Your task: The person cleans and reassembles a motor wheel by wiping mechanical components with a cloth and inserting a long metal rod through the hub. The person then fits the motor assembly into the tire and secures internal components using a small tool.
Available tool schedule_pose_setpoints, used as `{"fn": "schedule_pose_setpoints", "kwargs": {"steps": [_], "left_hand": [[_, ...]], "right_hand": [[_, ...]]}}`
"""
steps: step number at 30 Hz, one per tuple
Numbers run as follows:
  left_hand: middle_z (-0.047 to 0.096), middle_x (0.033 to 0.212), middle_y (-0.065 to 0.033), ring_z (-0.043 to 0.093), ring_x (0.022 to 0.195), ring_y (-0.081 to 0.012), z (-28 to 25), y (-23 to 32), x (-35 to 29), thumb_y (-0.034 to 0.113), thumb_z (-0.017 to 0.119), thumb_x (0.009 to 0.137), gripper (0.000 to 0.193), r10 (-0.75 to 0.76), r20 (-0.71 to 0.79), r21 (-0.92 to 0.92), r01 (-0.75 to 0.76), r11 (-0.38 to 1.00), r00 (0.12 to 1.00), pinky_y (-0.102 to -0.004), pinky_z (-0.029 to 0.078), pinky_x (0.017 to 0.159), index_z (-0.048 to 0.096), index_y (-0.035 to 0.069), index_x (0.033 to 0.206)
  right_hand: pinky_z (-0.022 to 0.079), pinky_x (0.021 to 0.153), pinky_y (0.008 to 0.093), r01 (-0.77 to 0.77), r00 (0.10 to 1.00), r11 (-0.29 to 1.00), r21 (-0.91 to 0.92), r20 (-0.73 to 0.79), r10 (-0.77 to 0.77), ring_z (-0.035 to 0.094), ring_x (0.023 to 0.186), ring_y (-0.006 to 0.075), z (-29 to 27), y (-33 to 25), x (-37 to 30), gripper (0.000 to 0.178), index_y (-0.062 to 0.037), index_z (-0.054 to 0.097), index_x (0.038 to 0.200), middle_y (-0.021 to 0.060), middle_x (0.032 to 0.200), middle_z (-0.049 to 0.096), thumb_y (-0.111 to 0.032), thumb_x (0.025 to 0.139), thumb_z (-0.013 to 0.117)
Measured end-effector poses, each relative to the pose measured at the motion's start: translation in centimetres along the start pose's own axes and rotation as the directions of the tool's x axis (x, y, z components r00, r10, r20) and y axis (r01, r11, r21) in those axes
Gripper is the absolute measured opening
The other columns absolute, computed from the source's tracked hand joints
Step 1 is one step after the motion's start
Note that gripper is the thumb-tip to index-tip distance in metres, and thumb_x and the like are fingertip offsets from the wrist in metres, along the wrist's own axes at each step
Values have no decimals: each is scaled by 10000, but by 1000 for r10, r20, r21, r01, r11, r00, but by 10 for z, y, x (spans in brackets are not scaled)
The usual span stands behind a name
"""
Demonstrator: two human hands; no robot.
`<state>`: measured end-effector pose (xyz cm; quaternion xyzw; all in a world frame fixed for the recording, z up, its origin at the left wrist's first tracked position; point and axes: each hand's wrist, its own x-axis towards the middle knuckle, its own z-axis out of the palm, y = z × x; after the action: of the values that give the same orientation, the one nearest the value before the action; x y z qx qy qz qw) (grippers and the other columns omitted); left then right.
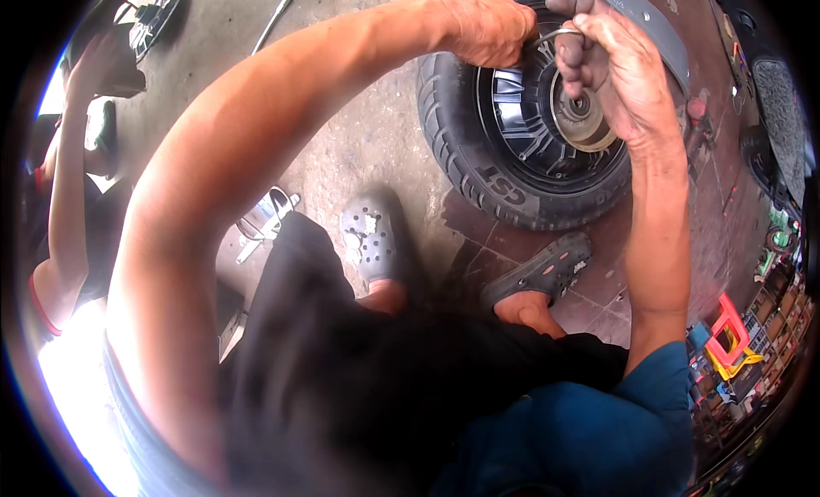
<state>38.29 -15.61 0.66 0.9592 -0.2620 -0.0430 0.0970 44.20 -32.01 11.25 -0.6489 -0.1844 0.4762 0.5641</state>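
Note:
A black wheel with a treaded tire (453, 147) lies on the floor ahead of me, its spoked hub (559, 104) facing up. Above its far side, my left hand (495, 32) is closed in a fist, and a thin curved grey piece (553, 36), like a cable or rod, runs out of it. That piece reaches the fingers of my right hand (611, 66), which are curled around its other end with the thumb near the fingertips. Whether it is attached to the wheel is hidden by my hands.
A person's arm (68, 190) shows at the left rim beside a dark object. A metal bar (273, 20) lies on the floor at the far left. Grey panel (653, 27) sits beyond the wheel. Red and yellow tools (730, 339) and many small parts lie at the right.

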Motion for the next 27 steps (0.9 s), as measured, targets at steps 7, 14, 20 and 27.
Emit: {"fn": "schedule_pose_setpoints", "kwargs": {"steps": [7, 14, 20, 27], "left_hand": [[651, 1053, -129, 640, 968, -286, -10, -7, -18, 250, 563, 860, 282, 54, -132, -412, -104, 905, 990, -389, 517, 812, 583, 134, 1116], [657, 789, -148, 665, 757, -329, -11, -15, -14, 203, 566, 848, 166, 95, -68, -573, -117, 811, 993, -418, 515, 676, 638, 109, 964], [677, 875, -192, 650, 811, -324, -13, -37, -49, 137, 605, 825, 197, 102, 6, -178, -100, 979, 995, -407, 499, 719, 637, -14, 947], [713, 920, -113, 683, 791, -156, -18, -1, -196, 241, 605, 875, 336, -920, -71, -763, 573, 299, 386, -275, 545, 672, 671, -19, 1079]], "right_hand": [[488, 890, 329, 60, 884, 987, 147, 452, -121, 577, 1072, 199, 1, 18, 2, 565, 58, 350, 1420, 143, 1151, 592, -247, 968, 498], [492, 871, 303, 118, 906, 990, -76, 416, -76, 598, 1031, 165, -24, 15, 14, 625, 22, 462, 1363, 92, 1070, 630, -383, 912, 617], [367, 507, 190, 197, 973, 765, -613, 28, -229, 461, 541, 46, 12, 3, 17, 220, -67, 664, 903, -55, 630, 511, -282, 909, 617], [475, 534, 213, 17, 993, 946, -324, 118, 23, 557, 576, 85, 5, -3, 2, 355, -40, 685, 992, -5, 619, 567, -354, 955, 525]]}}
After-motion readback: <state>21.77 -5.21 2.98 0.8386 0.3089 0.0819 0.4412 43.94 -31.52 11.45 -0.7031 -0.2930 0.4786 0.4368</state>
